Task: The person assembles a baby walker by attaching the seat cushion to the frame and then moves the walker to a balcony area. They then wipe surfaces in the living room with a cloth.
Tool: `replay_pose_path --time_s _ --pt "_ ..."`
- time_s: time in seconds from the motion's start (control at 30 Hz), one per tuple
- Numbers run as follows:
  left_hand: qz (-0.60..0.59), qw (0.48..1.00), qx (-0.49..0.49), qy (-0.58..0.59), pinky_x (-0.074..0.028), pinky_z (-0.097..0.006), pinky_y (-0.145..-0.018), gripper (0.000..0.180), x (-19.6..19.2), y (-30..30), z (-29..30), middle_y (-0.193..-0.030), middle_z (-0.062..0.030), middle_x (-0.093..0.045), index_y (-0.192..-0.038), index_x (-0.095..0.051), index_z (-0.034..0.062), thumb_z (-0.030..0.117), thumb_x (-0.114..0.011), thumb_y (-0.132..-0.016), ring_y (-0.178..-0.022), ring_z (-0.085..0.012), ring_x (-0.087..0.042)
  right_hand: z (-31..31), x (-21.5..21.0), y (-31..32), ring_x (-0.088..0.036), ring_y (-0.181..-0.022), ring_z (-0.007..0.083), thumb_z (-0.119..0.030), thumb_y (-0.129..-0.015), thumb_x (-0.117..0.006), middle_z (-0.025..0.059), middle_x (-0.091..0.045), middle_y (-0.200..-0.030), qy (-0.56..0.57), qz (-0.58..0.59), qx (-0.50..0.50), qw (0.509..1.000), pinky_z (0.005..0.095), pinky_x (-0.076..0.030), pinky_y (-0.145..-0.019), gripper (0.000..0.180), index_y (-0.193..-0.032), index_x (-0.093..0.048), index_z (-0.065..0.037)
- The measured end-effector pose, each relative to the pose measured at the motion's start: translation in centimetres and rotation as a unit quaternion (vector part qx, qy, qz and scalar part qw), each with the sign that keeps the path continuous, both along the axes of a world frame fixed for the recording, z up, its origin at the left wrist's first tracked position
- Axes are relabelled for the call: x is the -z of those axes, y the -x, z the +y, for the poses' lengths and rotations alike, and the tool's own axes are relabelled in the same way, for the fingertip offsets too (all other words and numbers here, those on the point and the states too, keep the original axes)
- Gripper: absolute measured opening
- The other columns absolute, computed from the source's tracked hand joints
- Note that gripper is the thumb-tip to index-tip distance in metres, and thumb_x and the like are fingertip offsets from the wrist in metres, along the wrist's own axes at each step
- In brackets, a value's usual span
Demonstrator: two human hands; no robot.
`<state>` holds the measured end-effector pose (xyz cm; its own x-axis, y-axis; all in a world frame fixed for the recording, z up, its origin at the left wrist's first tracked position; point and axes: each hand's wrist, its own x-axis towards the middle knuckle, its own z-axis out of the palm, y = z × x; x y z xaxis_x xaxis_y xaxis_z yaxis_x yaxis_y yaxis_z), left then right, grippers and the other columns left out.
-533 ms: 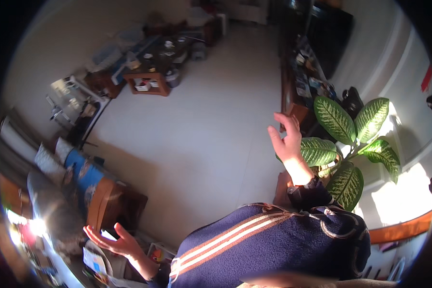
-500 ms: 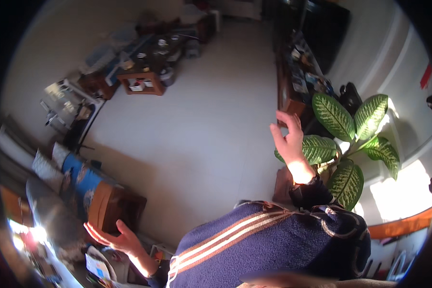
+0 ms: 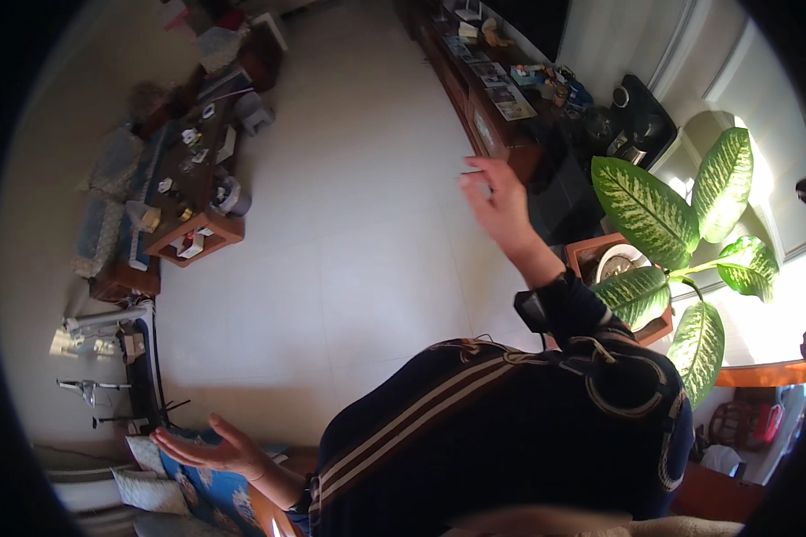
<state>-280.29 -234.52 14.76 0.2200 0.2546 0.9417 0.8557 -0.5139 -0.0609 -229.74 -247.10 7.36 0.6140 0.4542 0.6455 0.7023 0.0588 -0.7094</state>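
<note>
Both of my hands are raised in the air, apart from each other. My left hand (image 3: 208, 455) has its palm turned up, thumb lifted away from stretched fingers, and nothing lies on it. In this view it is nearest to a blue flowered couch cover (image 3: 228, 488). My right hand (image 3: 501, 210) is held forward with its fingers bent and a gap between thumb and fingers; nothing shows in it. Beside the right forearm stands a potted plant (image 3: 645, 210) with large mottled green leaves. A dark strap or watch-like thing (image 3: 530, 311) shows at the right cuff.
Pale floor tiles (image 3: 358, 251) stretch ahead. A long low wooden cabinet (image 3: 519, 148) with papers and small things runs along the right. On the left are a wooden coffee table (image 3: 197, 234), a grey bin (image 3: 233, 199) and a treadmill-like frame (image 3: 143, 358).
My view has swung to the right, so the coffee table and couch shift within it. My right hand sits farther left and higher in view; both hands keep much the same shape.
</note>
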Motion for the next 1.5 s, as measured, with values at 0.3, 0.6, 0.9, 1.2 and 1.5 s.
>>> replay_pose_path --time_s 0.3,0.6,0.9,1.2,1.5 --pt "0.023 0.999 -0.034 0.02 -0.04 -0.049 -0.114 0.07 3.5 -7.8 21.8 -0.155 -0.0212 -0.037 -0.152 -0.037 0.0004 0.034 -0.067 -0.098 -0.141 -0.0364 -0.041 22.8 2.3 -3.4 -0.073 -0.088 0.0247 -0.012 -0.088 -0.076 0.0154 -0.067 -0.11 0.017 -0.013 -0.088 0.996 0.033 -0.056 -0.075 0.032 -0.115 -0.063 -0.002" --pt "-0.056 0.994 0.076 0.05 -0.04 -0.051 -0.112 0.073 2.8 -20.4 53.4 -0.156 -0.0213 -0.033 -0.156 -0.028 0.0045 0.038 -0.062 -0.101 -0.142 -0.0372 -0.038 39.1 0.0 -15.9 -0.073 -0.095 0.026 -0.021 -0.089 -0.077 0.0158 -0.068 -0.111 0.087 0.0 0.079 0.993 0.0323 -0.057 -0.073 0.034 -0.114 -0.066 -0.001" --pt "-0.014 0.978 0.21 0.006 -0.045 -0.051 -0.108 0.074 2.9 -43.4 72.2 -0.155 -0.0186 -0.04 -0.153 -0.037 0.006 0.047 -0.064 -0.097 -0.14 -0.0366 -0.042 46.5 6.1 -29.6 -0.073 -0.094 0.0259 -0.02 -0.089 -0.077 0.0153 -0.07 -0.106 0.142 0.085 0.234 0.958 0.0369 -0.058 -0.079 0.032 -0.113 -0.068 -0.001" --pt "-0.017 0.97 0.191 0.15 -0.028 -0.051 -0.117 0.088 1.7 -59.8 82.2 -0.159 -0.0232 -0.029 -0.156 -0.034 0.008 0.044 -0.076 -0.087 -0.147 -0.0404 -0.03 64.5 11.5 -52.4 -0.066 -0.108 0.0208 -0.02 -0.098 -0.069 0.0123 -0.067 -0.119 0.114 0.143 0.103 0.978 0.0334 -0.054 -0.094 0.036 -0.128 -0.063 0.0" --pt "0.022 0.957 0.211 0.199 -0.029 -0.048 -0.112 0.09 4.6 -71.9 94.5 -0.159 -0.0232 -0.031 -0.155 -0.033 0.0064 0.042 -0.077 -0.085 -0.144 -0.0377 -0.033 75.4 14.5 -62.8 -0.067 -0.108 0.0262 -0.013 -0.094 -0.071 0.0166 -0.067 -0.121 0.172 0.081 0.116 0.975 0.0376 -0.055 -0.092 0.036 -0.125 -0.061 0.004"
